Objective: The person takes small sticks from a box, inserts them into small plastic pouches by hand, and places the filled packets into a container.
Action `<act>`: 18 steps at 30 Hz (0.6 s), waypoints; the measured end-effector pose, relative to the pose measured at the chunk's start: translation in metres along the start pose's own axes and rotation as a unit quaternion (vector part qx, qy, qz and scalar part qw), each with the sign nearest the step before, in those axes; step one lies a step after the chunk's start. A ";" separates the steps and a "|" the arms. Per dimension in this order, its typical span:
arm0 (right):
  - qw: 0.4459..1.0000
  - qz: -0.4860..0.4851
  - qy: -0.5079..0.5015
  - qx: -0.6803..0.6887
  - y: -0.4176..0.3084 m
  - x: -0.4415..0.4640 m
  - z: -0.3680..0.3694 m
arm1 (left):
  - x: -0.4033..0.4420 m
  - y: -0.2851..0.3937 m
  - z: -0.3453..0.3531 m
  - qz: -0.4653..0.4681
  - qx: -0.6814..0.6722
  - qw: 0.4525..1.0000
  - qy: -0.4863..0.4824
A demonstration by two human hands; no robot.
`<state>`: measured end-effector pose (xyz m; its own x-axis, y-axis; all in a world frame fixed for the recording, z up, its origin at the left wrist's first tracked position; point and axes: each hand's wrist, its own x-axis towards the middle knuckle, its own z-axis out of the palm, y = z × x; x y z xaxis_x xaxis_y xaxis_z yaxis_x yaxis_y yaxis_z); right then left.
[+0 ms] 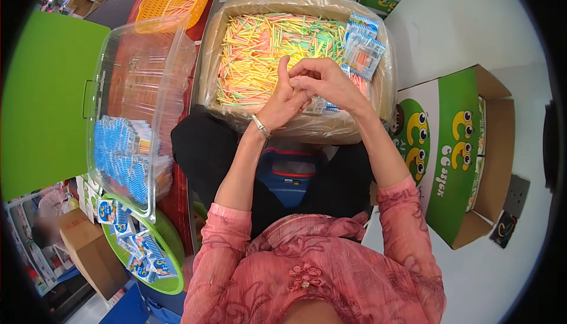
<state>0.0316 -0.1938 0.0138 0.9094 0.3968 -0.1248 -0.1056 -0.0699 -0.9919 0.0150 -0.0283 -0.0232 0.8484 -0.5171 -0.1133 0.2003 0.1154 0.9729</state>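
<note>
My left hand (284,101), with a silver bracelet on its wrist, is over the near part of a large cardboard box (227,28) lined with clear plastic. One of its digits points up and the other fingers are curled. Against it my right hand (332,82) is bent, thumb and fingers pinched together at the left hand's fingers; anything between them is too small or hidden to name. Thin candy-like sticks (254,58) in yellow, pink, orange and green fill the box below. Small blue-and-white packets (363,52) lie on them at the right, some partly behind my right hand.
On my left are a clear plastic bin (155,164) with many blue-striped packets, a yellow basket (144,8) with pink sticks, and a green basket (177,265) with filled packets. Green printed cartons (443,164) stand on the right. A blue stool (289,188) is between my knees.
</note>
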 end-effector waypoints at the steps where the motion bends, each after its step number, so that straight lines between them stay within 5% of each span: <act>1: 1.000 0.003 0.000 -0.013 0.002 -0.001 0.000 | 0.001 -0.002 -0.004 0.001 0.013 1.000 -0.009; 10: 0.987 -0.055 0.150 0.011 0.014 -0.001 -0.005 | 0.003 0.001 -0.005 -0.019 0.148 0.988 0.047; 15: 0.987 -0.056 0.146 0.026 0.004 -0.010 -0.006 | 0.004 -0.001 -0.003 -0.036 0.157 0.987 0.030; 18: 0.963 -0.094 0.228 -0.107 0.012 -0.021 -0.022 | 0.002 0.007 -0.006 0.099 0.371 0.923 -0.012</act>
<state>0.0203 -0.2230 0.0054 0.9916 -0.0186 0.1282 0.1199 -0.2431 -0.9626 0.0209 -0.0231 -0.0179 0.8199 -0.5673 0.0773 -0.3553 -0.3984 0.8456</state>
